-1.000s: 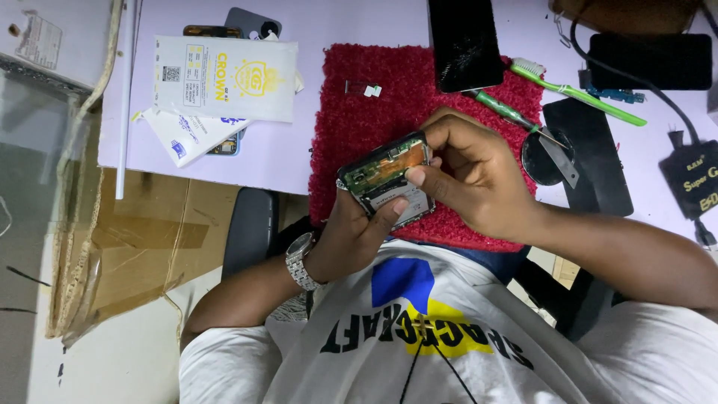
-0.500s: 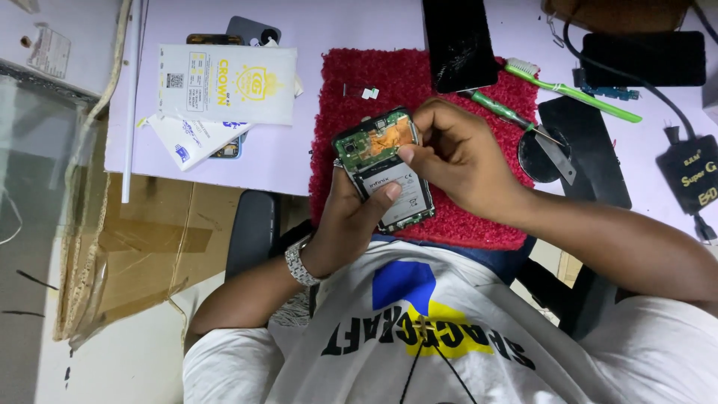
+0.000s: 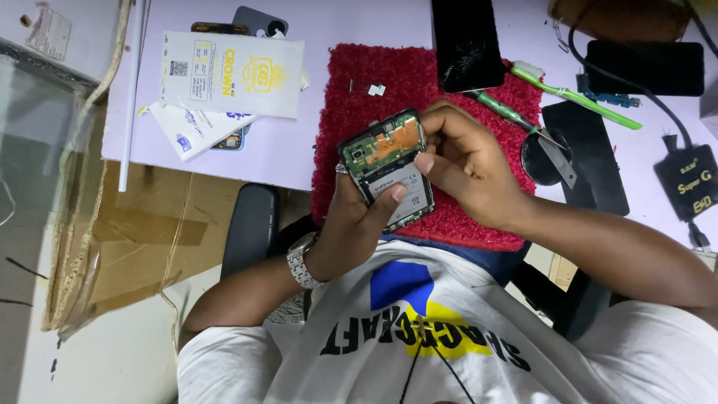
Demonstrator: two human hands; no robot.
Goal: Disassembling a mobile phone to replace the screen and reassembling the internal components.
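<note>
Red fuzzy mat [image 3: 374,127] covers lavender table [image 3: 314,157] beside cardboard [image 3: 127,239].

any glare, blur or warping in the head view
Head view: the light is even and soft, shadows are faint; the opened phone in the left hand is sharp, with the right hand at its top edge; a mild sheen lies on the black screen panel; the frame is turned, so the desk sits at the top; its edge bows slightly.
</note>
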